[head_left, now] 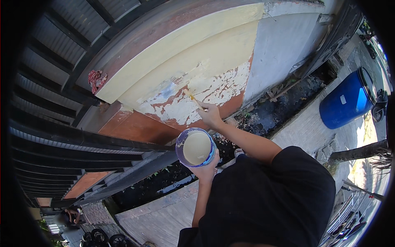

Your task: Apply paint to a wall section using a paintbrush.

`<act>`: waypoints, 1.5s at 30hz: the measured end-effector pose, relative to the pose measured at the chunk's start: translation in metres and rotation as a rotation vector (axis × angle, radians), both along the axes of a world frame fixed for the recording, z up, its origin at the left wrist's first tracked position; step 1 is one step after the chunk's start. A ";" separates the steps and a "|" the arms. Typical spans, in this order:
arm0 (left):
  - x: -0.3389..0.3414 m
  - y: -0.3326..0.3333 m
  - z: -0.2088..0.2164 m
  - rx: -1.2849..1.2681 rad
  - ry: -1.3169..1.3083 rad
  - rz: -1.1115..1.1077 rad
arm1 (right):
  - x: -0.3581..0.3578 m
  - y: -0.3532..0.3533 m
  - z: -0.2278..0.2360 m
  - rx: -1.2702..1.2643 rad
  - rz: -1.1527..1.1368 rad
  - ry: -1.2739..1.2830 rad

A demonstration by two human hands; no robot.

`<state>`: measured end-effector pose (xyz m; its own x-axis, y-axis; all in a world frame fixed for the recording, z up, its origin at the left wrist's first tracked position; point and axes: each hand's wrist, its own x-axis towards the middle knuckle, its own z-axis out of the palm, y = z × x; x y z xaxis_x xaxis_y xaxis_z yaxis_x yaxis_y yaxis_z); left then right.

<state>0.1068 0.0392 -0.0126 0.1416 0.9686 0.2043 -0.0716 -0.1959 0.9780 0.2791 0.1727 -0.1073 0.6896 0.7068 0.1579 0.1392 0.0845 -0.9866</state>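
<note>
My left hand (207, 169) is closed around the side of a purple-blue paint can (212, 149), held upright below the wall. Pale cream paint (196, 148) shows inside it, and dried smears coat the rim. In my right hand (212, 116) is a paintbrush (194, 99), gripped by its handle. Its bristles point at the wall (218, 43) and look to be touching the patchy part. Smooth cream paint covers the upper wall; lower down, white patches (218, 86) flake over reddish-brown.
A dark gutter (269, 117) with water and debris runs along the wall's foot. Concrete paving (160, 214) lies beside it. On the right stands a blue barrel (345, 99); at left are dark slats (53, 92). A red cloth (97, 80) hangs at the ledge. Another person (72, 215) is far left.
</note>
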 end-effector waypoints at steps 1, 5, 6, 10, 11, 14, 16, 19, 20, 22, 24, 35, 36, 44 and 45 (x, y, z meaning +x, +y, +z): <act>0.000 0.001 0.000 0.002 -0.004 0.005 | 0.007 -0.011 -0.005 0.024 0.039 -0.024; -0.007 -0.004 -0.010 0.056 0.052 0.037 | 0.077 -0.015 0.015 0.030 -0.460 0.227; -0.006 -0.005 -0.010 0.092 0.075 0.025 | 0.104 -0.007 0.016 0.038 -0.537 0.200; 0.000 -0.006 -0.006 0.112 0.097 0.029 | 0.096 0.041 0.014 0.127 -0.494 0.224; -0.002 -0.007 -0.003 0.089 0.077 0.031 | 0.066 0.054 0.017 0.094 -0.420 0.226; 0.000 -0.005 -0.003 0.033 0.039 -0.015 | 0.000 0.041 0.008 -0.017 -0.184 0.034; -0.003 -0.005 -0.001 0.006 0.028 -0.032 | -0.022 0.010 0.003 0.007 -0.014 0.045; 0.003 -0.003 0.000 0.012 0.006 -0.029 | 0.002 -0.016 -0.009 -0.044 0.017 0.140; 0.003 -0.003 -0.004 0.050 0.016 -0.012 | 0.019 -0.023 0.001 -0.059 -0.118 0.178; -0.001 -0.007 -0.008 0.083 0.028 0.013 | 0.070 -0.021 0.016 -0.023 -0.369 0.200; -0.003 -0.009 -0.006 0.078 0.055 0.010 | 0.105 -0.004 0.034 0.078 -0.532 0.199; 0.002 -0.008 0.004 -0.013 -0.058 -0.024 | -0.011 -0.012 0.026 -0.106 0.129 0.175; 0.003 -0.009 0.004 0.010 -0.053 -0.017 | -0.003 -0.021 0.025 -0.083 0.063 0.252; -0.002 -0.012 0.000 0.087 0.049 0.040 | 0.066 0.049 0.082 0.153 -0.479 0.162; -0.001 -0.010 -0.001 0.084 0.059 0.051 | 0.037 0.062 0.084 0.178 -0.505 0.131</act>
<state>0.1061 0.0288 -0.0140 0.1066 0.9546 0.2781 -0.0025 -0.2794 0.9602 0.3165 0.2349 -0.0235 0.9578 0.2535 0.1352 0.0830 0.2062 -0.9750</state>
